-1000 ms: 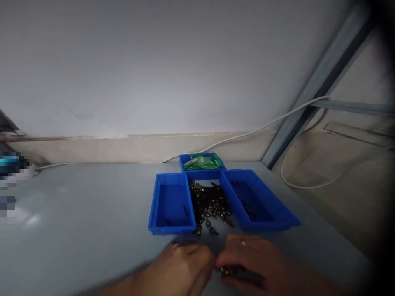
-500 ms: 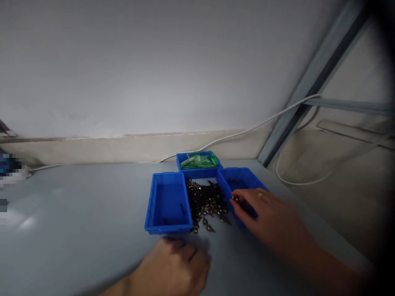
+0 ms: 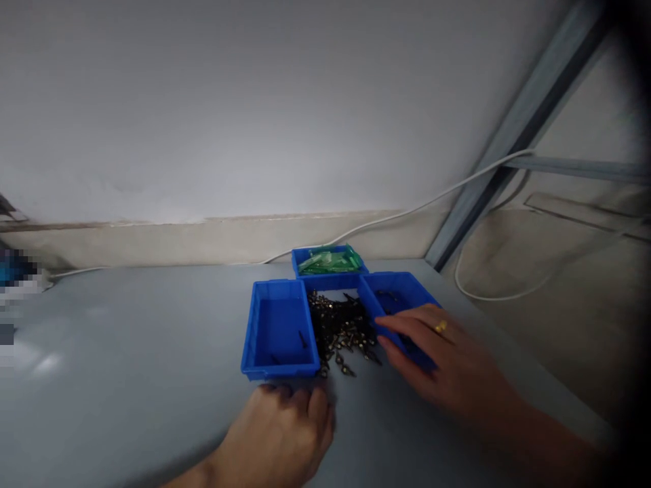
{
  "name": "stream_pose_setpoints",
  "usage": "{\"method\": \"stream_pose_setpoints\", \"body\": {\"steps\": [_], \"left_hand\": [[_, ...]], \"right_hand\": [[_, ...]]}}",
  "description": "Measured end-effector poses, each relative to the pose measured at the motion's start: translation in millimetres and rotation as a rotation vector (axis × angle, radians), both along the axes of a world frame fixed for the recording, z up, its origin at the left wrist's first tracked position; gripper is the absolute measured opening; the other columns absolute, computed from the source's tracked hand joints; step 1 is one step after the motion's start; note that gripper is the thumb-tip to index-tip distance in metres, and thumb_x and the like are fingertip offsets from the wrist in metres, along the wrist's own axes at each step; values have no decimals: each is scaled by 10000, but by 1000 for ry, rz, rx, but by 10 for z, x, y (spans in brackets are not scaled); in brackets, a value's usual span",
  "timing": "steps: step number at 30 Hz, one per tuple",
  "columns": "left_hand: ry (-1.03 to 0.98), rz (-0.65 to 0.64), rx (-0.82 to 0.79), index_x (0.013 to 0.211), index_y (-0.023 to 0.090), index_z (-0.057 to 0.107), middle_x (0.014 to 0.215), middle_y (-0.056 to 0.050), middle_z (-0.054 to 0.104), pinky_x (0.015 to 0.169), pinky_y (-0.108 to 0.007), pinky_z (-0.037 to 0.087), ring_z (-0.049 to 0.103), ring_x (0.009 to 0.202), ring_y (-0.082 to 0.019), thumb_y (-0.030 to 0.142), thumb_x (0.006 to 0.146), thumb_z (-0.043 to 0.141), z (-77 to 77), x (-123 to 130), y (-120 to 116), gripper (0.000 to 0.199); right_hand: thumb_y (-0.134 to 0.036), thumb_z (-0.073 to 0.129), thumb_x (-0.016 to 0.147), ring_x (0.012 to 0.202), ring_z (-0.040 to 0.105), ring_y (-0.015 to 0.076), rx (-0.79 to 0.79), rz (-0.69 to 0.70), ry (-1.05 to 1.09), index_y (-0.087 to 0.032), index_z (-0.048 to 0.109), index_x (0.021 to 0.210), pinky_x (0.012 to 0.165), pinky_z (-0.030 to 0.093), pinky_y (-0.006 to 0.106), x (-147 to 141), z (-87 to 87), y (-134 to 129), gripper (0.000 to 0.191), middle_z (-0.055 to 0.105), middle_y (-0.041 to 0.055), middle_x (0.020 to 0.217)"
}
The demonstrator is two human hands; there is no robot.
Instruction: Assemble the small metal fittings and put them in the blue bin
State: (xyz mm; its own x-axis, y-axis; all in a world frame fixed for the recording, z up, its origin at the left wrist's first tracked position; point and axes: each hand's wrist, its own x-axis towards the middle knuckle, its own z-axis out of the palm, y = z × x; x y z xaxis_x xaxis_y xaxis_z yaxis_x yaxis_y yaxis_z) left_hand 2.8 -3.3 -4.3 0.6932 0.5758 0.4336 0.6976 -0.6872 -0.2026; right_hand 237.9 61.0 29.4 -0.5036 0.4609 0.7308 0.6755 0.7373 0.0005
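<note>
Under both hands spreads the grey table (image 3: 127, 379), running back to a pale wall (image 3: 254, 102). Ahead of the left hand (image 3: 285, 434) sits the left bin (image 3: 279, 329), its near rim just beyond the fingertips; a few dark pieces lie inside. That hand rests knuckles-up on the table with fingers curled under, and whether it holds anything cannot be told. Across the near part of the right bin (image 3: 394, 295) reaches the right hand (image 3: 447, 362), a ring (image 3: 441, 327) on one finger, fingers loosely spread and holding nothing visible. Between the two hands, and just left of the right fingertips, lies the screw pile (image 3: 342, 329). Beyond the pile stands the back bin (image 3: 328, 261), filled with green pieces. A white cable (image 3: 458, 190) runs along the wall.
</note>
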Motion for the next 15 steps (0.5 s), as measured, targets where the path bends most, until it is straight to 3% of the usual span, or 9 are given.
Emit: {"method": "stream_pose_setpoints", "body": {"steps": [2, 4, 6, 11, 15], "left_hand": [[15, 11, -6, 791, 174, 509, 680, 10, 610, 457, -239, 440, 596, 526, -158, 132, 765, 597, -23, -4, -1, 101], [14, 23, -7, 806, 174, 520, 682, 7, 617, 461, -252, 450, 602, 529, -170, 142, 777, 591, -49, -4, 2, 82], [12, 35, -12, 821, 168, 536, 683, 2, 623, 462, -259, 457, 601, 525, -173, 148, 789, 583, -69, -2, 3, 60], [51, 34, -70, 908, 147, 586, 759, -30, 661, 500, -249, 484, 624, 571, -170, 149, 791, 597, -62, 0, -4, 118], [44, 41, -71, 896, 151, 603, 761, -36, 670, 457, -275, 484, 623, 544, -195, 153, 775, 613, -38, 12, -4, 122]], "right_hand": [[-175, 538, 901, 697, 648, 159, 14, 263, -13, -215, 621, 1036, 647, 535, 275, 40, 5, -131, 163, 678, 23, 778], [-245, 498, 934, 660, 650, 160, 42, 412, -40, -230, 615, 1006, 648, 533, 280, 88, -10, -270, 138, 666, 6, 706], [-340, 430, 976, 644, 651, 174, -50, 295, 37, -250, 597, 988, 673, 532, 315, 107, -23, -368, 190, 660, 13, 680], [-166, 475, 912, 587, 646, 121, -246, 397, -117, -224, 602, 902, 562, 479, 240, -57, -14, -334, 140, 685, -9, 690], [-168, 479, 891, 845, 708, 181, -457, 195, -275, -196, 641, 1098, 672, 548, 271, -200, -133, -241, 265, 706, 85, 1084]]}}
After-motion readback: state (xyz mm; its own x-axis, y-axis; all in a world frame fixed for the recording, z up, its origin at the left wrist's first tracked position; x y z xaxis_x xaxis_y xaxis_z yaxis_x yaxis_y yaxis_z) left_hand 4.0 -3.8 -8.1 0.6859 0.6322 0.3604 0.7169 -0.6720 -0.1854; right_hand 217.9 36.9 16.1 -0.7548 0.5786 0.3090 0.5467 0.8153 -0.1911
